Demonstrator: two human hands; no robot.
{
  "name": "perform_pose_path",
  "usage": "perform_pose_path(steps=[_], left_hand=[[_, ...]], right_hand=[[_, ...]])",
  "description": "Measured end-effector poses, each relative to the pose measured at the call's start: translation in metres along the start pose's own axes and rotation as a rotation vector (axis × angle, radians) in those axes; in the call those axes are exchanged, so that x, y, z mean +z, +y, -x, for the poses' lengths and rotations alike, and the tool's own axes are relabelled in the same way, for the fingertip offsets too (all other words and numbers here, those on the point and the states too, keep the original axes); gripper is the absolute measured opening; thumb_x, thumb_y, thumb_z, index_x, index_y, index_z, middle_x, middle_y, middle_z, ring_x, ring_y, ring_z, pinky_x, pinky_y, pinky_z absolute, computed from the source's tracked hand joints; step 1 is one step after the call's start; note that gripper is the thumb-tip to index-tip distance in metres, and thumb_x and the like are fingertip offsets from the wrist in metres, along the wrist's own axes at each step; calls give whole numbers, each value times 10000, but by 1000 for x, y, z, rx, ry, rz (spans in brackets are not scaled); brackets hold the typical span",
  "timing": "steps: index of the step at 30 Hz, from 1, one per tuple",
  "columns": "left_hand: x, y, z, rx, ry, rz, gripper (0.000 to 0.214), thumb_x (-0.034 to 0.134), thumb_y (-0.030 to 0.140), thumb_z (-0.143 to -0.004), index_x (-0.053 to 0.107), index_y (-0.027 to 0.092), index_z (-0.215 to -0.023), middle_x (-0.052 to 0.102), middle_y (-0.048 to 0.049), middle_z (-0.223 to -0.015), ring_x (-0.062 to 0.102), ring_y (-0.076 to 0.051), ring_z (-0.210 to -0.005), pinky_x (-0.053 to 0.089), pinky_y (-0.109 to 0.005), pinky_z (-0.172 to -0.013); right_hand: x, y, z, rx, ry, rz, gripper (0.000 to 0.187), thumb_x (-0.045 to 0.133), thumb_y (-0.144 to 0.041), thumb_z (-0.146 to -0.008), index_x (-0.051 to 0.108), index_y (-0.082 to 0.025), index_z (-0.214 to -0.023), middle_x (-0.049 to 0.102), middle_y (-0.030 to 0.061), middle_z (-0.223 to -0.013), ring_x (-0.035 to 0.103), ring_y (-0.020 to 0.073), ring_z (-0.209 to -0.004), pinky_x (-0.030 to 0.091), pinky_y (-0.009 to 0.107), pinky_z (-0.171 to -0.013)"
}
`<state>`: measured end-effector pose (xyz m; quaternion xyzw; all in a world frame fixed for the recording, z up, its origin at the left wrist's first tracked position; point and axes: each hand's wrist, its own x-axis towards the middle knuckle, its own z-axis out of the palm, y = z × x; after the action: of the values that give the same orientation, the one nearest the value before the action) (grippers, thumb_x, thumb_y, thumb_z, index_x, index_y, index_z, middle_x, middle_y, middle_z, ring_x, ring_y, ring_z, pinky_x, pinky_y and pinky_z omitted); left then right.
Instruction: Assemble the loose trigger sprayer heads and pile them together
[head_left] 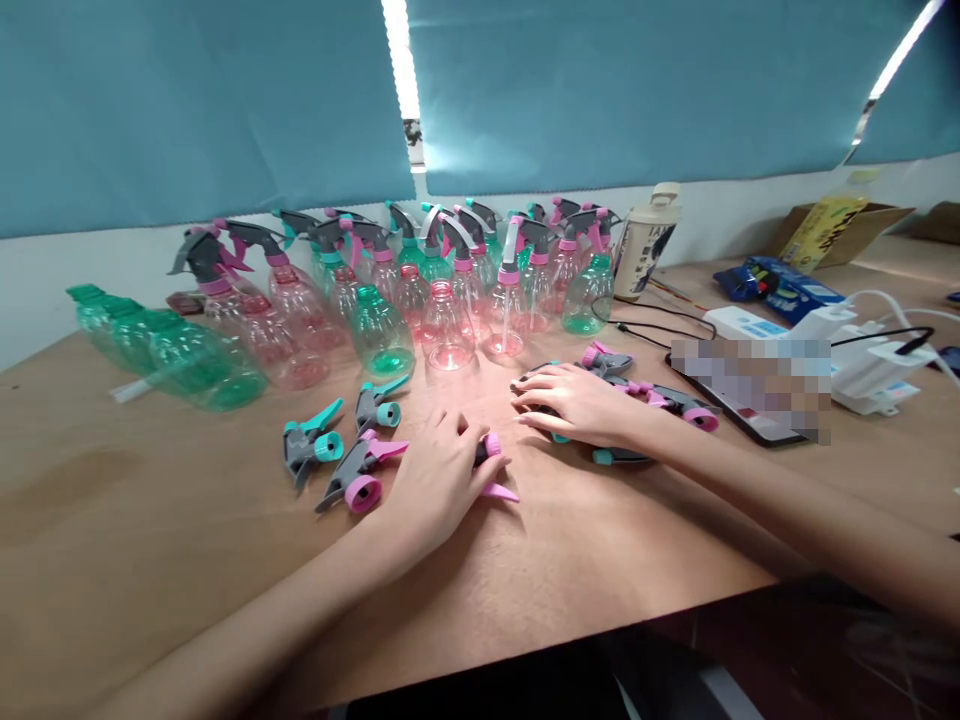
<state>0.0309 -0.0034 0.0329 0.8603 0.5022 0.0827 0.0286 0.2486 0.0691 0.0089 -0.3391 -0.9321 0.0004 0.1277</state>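
Note:
My left hand (pixel 439 480) is closed over a grey and pink trigger spray head (pixel 493 446), whose collar and pink lever stick out past my thumb. Left of that hand lie a grey and pink spray head (pixel 360 480), a grey and teal one (pixel 306 445) and another teal one (pixel 377 405). My right hand (pixel 574 405) rests with fingers stretched out over a group of spray heads, partly covering them. From this group, a pink-collared spray head (pixel 679 402) and a teal-collared one (pixel 619 456) show beside my wrist.
Behind my hands stand several clear pink bottles (pixel 448 330) and green bottles (pixel 381 335), many with spray heads fitted. Green bottles (pixel 202 365) lean together at left. A phone (pixel 750 400), a white power strip (pixel 750 325), cables and a cream drink bottle (pixel 646 240) occupy the right side.

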Motion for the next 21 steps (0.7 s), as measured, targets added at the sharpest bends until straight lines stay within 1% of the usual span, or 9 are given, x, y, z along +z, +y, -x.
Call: perform_pose_path(steps=[4, 7, 9, 11, 13, 14, 16, 18, 21], left_hand=[[3, -2, 1, -28, 7, 117, 202, 638, 345, -867, 650, 151, -924, 563, -80, -960, 516, -248, -937, 444, -374, -805], [5, -5, 3, -17, 6, 181, 170, 663, 303, -847, 665, 156, -933, 539, -77, -982, 510, -237, -929, 454, -364, -792], [6, -7, 3, -3, 23, 218, 147, 665, 280, -841, 673, 171, -939, 524, -70, -982, 509, -228, -917, 460, -363, -788], [6, -9, 4, 4, 70, 253, 140, 661, 266, -836, 673, 191, -953, 515, -62, -983, 510, -224, -915, 462, -371, -799], [6, -12, 4, 10, 153, 279, 145, 657, 245, -832, 664, 200, -969, 516, -61, -998, 509, -231, -942, 455, -391, -831], [6, -12, 5, 13, 205, 285, 151, 663, 241, -827, 658, 199, -973, 520, -62, -1005, 506, -237, -960, 449, -404, -849], [6, -14, 6, 19, 314, 290, 169, 688, 252, -815, 647, 196, -969, 530, -65, -1021, 500, -250, -997, 436, -427, -880], [5, -15, 7, 25, 399, 289, 186, 708, 271, -806, 638, 203, -964, 541, -62, -1034, 498, -258, -1023, 434, -434, -895], [6, -15, 10, 27, 437, 294, 186, 703, 262, -815, 623, 213, -976, 546, -55, -1069, 506, -253, -1047, 444, -420, -901]], right_hand=[[-10, 3, 15, 48, -13, 83, 379, 436, -431, -962, 717, -178, -977, 714, 109, -1076, 633, 262, -995, 435, 429, -905], [-17, 7, 23, 113, 24, 52, 386, 409, -426, -970, 699, -176, -1018, 703, 111, -1093, 630, 249, -1020, 456, 389, -902], [-16, 14, 27, 251, 107, 69, 443, 396, -474, -961, 661, -158, -1123, 645, 144, -1220, 585, 276, -1130, 446, 405, -947], [-12, 24, 30, 452, 176, 142, 580, 396, -564, -929, 584, -120, -1250, 548, 199, -1342, 501, 343, -1236, 395, 489, -1004], [-6, 36, 33, 630, 173, 178, 733, 386, -652, -888, 513, -76, -1323, 490, 256, -1376, 444, 415, -1271, 359, 574, -996], [-3, 40, 34, 671, 146, 157, 759, 369, -674, -880, 516, -70, -1315, 510, 266, -1349, 455, 429, -1253, 372, 577, -973], [0, 45, 37, 660, 75, 83, 704, 315, -672, -898, 588, -114, -1229, 611, 223, -1227, 549, 390, -1151, 427, 510, -914], [-1, 44, 39, 591, 21, 23, 631, 271, -645, -924, 651, -175, -1106, 688, 149, -1074, 625, 322, -1013, 466, 425, -838], [-7, 44, 42, 572, 42, 6, 606, 261, -637, -931, 673, -202, -1022, 705, 111, -995, 638, 293, -950, 466, 386, -784]])
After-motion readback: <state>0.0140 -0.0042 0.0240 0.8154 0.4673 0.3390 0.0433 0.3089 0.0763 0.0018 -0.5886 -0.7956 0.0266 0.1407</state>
